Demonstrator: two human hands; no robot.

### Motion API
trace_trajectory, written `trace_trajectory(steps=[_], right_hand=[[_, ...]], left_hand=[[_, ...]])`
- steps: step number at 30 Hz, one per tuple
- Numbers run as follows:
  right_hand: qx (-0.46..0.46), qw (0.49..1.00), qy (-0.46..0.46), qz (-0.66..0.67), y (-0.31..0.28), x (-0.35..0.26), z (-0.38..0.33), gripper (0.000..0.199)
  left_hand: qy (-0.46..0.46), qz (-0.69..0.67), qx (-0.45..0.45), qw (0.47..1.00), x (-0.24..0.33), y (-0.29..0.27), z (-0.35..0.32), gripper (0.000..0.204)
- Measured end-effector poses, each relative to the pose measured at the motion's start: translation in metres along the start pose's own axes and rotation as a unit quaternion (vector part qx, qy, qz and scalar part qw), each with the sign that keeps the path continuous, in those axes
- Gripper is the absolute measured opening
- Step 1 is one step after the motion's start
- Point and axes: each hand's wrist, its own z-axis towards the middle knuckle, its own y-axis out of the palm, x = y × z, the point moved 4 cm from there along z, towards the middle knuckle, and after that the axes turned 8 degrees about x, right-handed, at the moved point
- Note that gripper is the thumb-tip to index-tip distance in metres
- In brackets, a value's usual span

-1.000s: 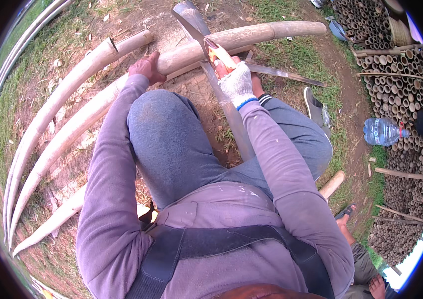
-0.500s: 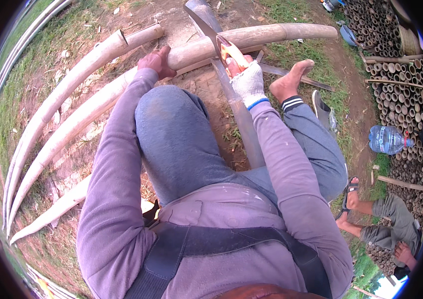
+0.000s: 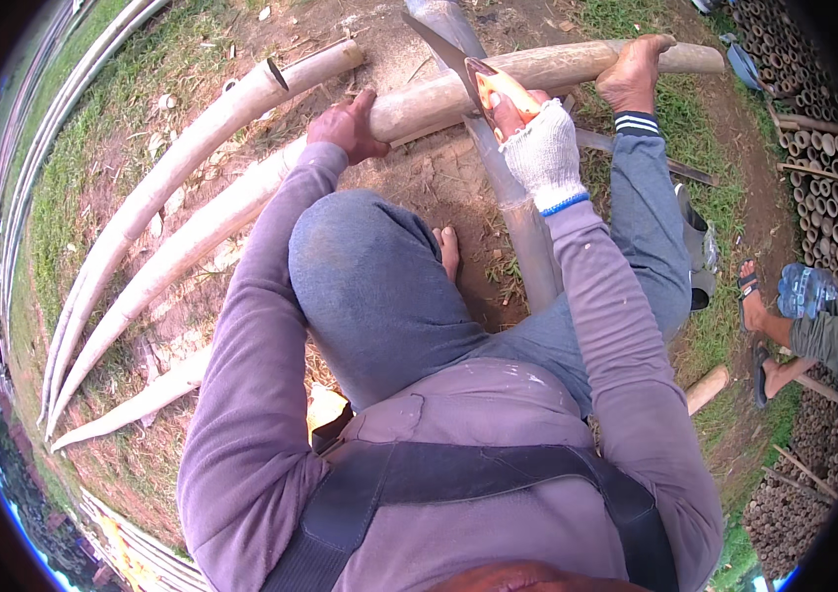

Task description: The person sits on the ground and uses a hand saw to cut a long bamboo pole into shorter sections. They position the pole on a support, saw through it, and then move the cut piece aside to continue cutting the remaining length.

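Observation:
A thick, pale bamboo pole [image 3: 429, 107] lies crosswise in front of me, over another bamboo pole [image 3: 520, 202] on the ground. My bare left hand [image 3: 345, 128] is closed over the crosswise pole, left of the crossing. In a white knit glove with a blue cuff, my right hand [image 3: 542, 143] grips the orange handle of a handsaw [image 3: 441, 44]. The saw blade stands against the pole near the crossing, pointing up and away to the left; its cutting edge against the bamboo is hard to make out. My bare right foot [image 3: 636, 74] rests on the pole's right part.
More bamboo poles [image 3: 157, 163] lie to the left on grass and dirt. At the right are stacks of cut bamboo [image 3: 828, 187], a shoe [image 3: 703, 247], a large clear blue bottle [image 3: 805, 291] and a seated person's sandalled feet [image 3: 766, 370].
My right foot has come up from the ground onto the pole. The whole view has shifted. My left hand still holds the pole and my right hand the saw.

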Motion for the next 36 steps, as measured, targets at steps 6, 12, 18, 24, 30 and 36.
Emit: trace_trajectory(steps=[6, 12, 18, 24, 30, 36], right_hand=[[-0.039, 0.997, -0.002, 0.060, -0.130, -0.013, -0.132, 0.029], [0.031, 0.998, -0.022, 0.057, -0.075, 0.008, -0.089, 0.025], [0.047, 0.999, -0.006, 0.000, -0.005, 0.001, -0.015, 0.045], [-0.014, 0.999, 0.006, 0.040, -0.144, 0.003, -0.172, 0.029], [0.035, 0.999, -0.005, -0.018, -0.018, 0.036, -0.054, 0.041], [-0.001, 0.998, 0.015, -0.056, -0.021, 0.024, -0.055, 0.036]], left_hand=[[-0.007, 0.023, -0.009, 1.000, -0.007, 0.002, 0.000, 0.107], [0.005, 0.029, -0.004, 1.000, 0.001, 0.009, 0.008, 0.110], [0.001, 0.030, -0.027, 0.999, 0.005, 0.001, -0.001, 0.109], [0.004, 0.027, -0.012, 1.000, -0.004, 0.006, 0.006, 0.108], [0.017, 0.020, 0.006, 1.000, 0.007, 0.008, 0.011, 0.111], [-0.002, 0.036, -0.013, 0.999, -0.005, 0.006, 0.012, 0.108]])
